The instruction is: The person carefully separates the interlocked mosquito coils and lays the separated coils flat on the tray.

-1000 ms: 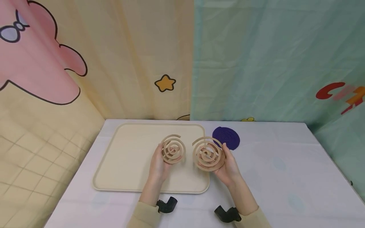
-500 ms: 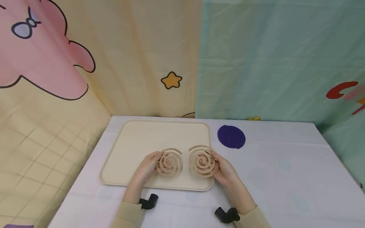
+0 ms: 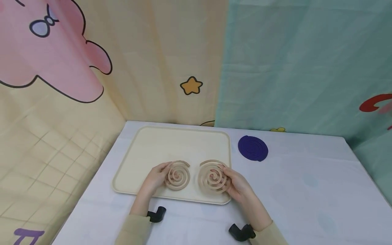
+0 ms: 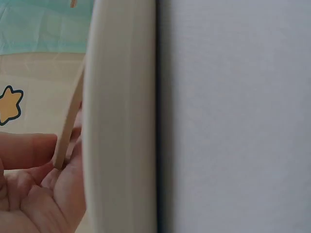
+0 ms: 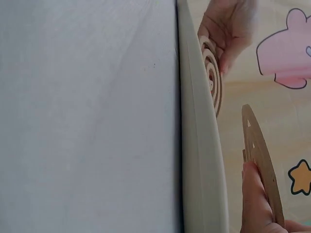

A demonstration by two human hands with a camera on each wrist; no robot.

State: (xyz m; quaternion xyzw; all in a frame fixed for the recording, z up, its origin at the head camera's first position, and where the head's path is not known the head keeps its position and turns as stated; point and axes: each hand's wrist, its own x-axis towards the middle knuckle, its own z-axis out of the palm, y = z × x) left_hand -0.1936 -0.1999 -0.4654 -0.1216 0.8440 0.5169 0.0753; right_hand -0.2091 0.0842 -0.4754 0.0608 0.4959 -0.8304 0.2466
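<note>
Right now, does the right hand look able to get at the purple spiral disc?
Probably within reach, but not free to grasp: the right hand is holding a tan spiral. The purple spiral disc lies beside the tray, with nothing visible blocking the way across the table.

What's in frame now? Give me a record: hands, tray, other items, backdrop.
left hand: holds left spiral, wooden
right hand: holds right spiral, wooden, apart from the left one
tray: cream, on white table
purple disc: on table, right of tray
backdrop: printed curtains
</note>
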